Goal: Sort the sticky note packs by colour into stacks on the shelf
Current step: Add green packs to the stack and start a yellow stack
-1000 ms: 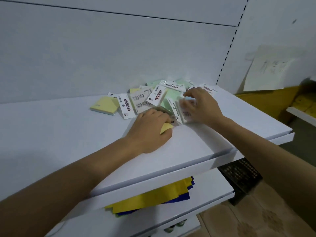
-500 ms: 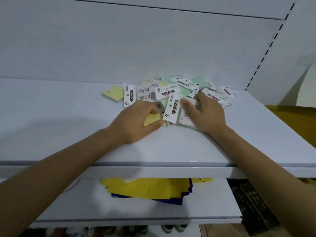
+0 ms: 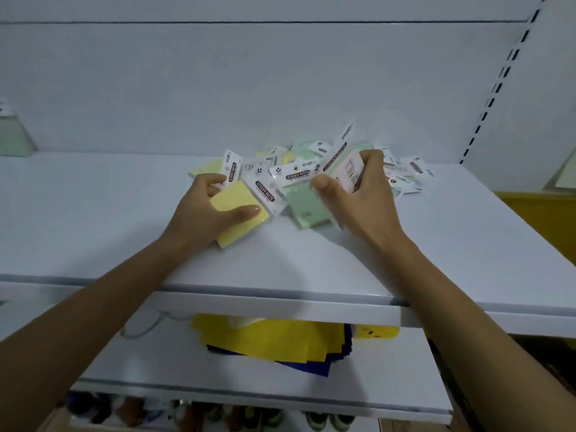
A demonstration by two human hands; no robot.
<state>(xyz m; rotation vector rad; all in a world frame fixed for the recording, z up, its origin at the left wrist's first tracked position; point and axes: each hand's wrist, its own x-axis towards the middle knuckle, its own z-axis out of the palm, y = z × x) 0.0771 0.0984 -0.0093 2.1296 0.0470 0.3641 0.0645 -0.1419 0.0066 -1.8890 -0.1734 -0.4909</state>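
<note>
A jumbled pile of sticky note packs, yellow and pale green with white header cards, lies against the back of the white shelf. My left hand grips a yellow pack at the pile's front left, thumb across its face. My right hand holds a pale green pack tilted up on edge above the pile. Between my hands a green pack lies flat. Another yellow pack lies at the pile's left edge.
A green stack stands at the shelf's far left against the back wall. On the lower shelf lie yellow and blue sheets. A slotted upright bounds the shelf on the right.
My left hand has turned up and drawn the yellow pack out of the pile. My right hand has lifted a green pack up on edge. The camera has swung left and down.
</note>
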